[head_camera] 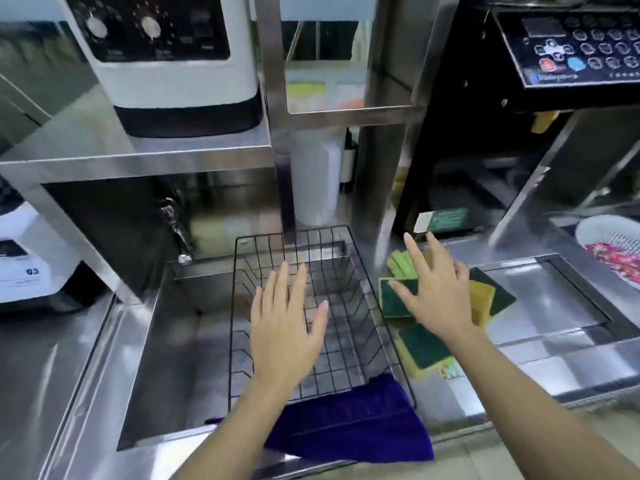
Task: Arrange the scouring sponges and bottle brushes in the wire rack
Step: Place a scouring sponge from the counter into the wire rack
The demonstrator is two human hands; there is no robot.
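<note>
**Inspector:** State of the wire rack (pixel 349 306)?

**Assessor:** Black, empty, sitting in the steel sink (pixel 166 358), its near end over a purple cloth (pixel 353 427). No sponge or brush is inside it.

**Inspector:** The hands?

**Assessor:** Left hand (pixel 287 327) is flat, fingers spread wide, holding nothing, over the middle of the rack. Right hand (pixel 436 292) is also spread and holding nothing, palm down over the scouring sponges (pixel 394 299) on the counter just right of the rack. Whether it touches the top sponge I cannot tell.

**Inspector:** How do the sponges lie?

**Assessor:** A loose, overlapping heap, green scouring faces up, yellow edges showing; one separate sponge (pixel 424 346) lies nearer the person. Something pale green (pixel 401 263) lies behind the heap; it may be a brush, but blur prevents confirmation.

**Inspector:** Recommendation for the step in hand?

**Assessor:** In my judgement, pinch one sponge by its long edges rather than pressing the heap, which would slide on wet steel. Carry it low over the rim and stand it against an end wall, so rows build tidily. The left hand should steady the rack rim, not block its floor.
</note>
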